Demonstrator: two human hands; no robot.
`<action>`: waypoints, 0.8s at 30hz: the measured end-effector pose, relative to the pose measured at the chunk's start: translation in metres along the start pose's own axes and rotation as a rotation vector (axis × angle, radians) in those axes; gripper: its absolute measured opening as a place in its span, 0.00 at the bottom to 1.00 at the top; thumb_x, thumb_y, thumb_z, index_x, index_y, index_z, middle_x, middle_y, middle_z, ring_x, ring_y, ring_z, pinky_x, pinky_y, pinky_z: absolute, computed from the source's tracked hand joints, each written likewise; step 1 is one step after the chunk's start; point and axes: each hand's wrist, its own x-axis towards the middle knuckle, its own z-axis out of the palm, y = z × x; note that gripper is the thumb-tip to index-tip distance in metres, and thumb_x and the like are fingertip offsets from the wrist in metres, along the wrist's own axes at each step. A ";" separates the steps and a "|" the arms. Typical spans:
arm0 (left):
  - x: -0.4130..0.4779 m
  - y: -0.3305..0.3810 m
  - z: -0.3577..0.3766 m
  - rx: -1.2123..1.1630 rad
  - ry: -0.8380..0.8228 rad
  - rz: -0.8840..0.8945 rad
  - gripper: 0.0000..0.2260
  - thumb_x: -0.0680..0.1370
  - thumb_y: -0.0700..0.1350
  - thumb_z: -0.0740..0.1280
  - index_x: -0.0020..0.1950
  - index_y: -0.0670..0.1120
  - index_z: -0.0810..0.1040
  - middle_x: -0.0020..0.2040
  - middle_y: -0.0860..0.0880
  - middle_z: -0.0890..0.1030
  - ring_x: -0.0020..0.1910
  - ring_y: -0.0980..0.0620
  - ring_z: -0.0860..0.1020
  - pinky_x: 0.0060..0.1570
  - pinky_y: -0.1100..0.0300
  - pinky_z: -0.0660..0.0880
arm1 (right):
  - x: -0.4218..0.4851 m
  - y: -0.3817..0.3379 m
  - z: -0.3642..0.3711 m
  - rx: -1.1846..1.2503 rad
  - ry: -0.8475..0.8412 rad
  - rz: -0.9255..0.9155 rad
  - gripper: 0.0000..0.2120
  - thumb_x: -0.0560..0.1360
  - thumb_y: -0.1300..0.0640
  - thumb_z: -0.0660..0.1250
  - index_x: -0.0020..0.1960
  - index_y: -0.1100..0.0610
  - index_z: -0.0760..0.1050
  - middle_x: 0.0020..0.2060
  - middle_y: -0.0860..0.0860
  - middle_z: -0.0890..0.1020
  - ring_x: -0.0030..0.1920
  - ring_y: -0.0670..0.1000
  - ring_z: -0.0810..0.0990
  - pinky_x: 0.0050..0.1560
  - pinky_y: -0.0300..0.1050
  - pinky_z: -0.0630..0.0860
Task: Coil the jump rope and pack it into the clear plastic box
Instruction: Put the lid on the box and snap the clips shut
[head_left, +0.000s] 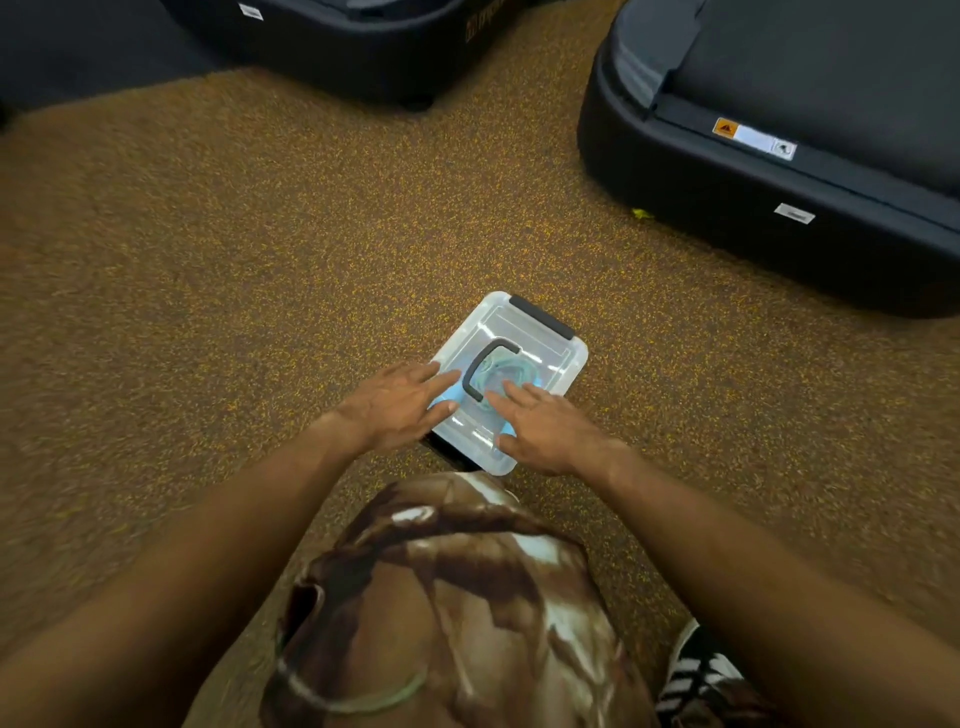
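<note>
Speckled brown floor (234, 260) beneath closed clear box (500, 464), coiled jump rope (511, 366) inside; left hand (395, 405) and right hand (540, 428) flat on lid (524, 325), fingers (448, 379) straight, grasping nothing.

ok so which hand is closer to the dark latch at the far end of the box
Right. The right hand lies flat on the lid, on the near side of the latch; the left hand rests at the lid's left edge, farther off.

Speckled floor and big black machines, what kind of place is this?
Probably a gym: the speckled floor looks like rubber matting, the two black machines look like treadmill ends, and a jump rope sits coiled in the clear box.
</note>
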 end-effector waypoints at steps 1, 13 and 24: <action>-0.003 -0.004 0.001 -0.015 0.000 -0.016 0.27 0.83 0.60 0.46 0.81 0.52 0.52 0.80 0.43 0.59 0.78 0.44 0.60 0.75 0.48 0.54 | 0.000 -0.003 0.003 0.002 -0.010 -0.005 0.32 0.83 0.43 0.55 0.82 0.49 0.45 0.82 0.53 0.48 0.80 0.59 0.49 0.77 0.60 0.53; -0.044 -0.009 0.052 -0.623 0.152 -0.281 0.25 0.84 0.59 0.51 0.80 0.52 0.59 0.76 0.47 0.68 0.70 0.45 0.72 0.69 0.41 0.66 | 0.008 -0.017 0.007 0.029 -0.065 -0.046 0.31 0.83 0.45 0.56 0.81 0.49 0.48 0.82 0.50 0.49 0.80 0.57 0.50 0.77 0.59 0.54; -0.037 0.003 0.077 -1.596 0.152 -0.636 0.29 0.82 0.63 0.51 0.79 0.48 0.61 0.74 0.43 0.70 0.69 0.44 0.73 0.69 0.42 0.67 | 0.010 -0.027 0.001 -0.144 -0.091 -0.143 0.26 0.85 0.50 0.52 0.81 0.47 0.51 0.81 0.46 0.53 0.79 0.57 0.55 0.74 0.57 0.58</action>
